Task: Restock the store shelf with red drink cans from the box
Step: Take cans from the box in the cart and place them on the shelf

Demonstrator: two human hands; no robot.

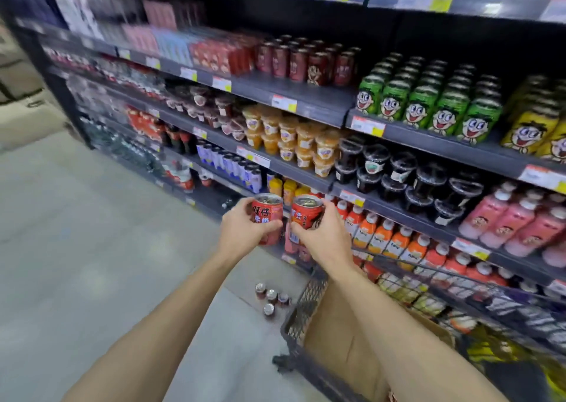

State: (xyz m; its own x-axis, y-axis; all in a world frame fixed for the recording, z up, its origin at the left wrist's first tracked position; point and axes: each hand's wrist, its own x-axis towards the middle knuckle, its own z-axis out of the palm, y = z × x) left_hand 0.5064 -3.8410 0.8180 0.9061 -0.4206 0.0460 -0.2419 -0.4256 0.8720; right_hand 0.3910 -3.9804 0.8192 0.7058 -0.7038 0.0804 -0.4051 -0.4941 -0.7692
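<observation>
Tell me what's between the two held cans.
Nothing: the head view shows only a narrow gap between the left can and right can, shelf bottles behind.

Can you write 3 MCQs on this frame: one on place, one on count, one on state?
1. Where do the loose cans stand?
A. On the floor, left of the cart
B. On the top shelf
C. Inside the cardboard box

2. How many loose cans are in that group?
A. Two
B. Four
C. Seven

3. What are the hands doing?
A. Both empty
B. Only the left holds a can
C. Each holds one red can

Answers:
1. A: the small group stands on the floor beside the black mesh cart.
2. B: four can tops show.
3. C: the left hand grips the left red can and the right hand grips the right red can, both upright in front of the shelves.
</observation>
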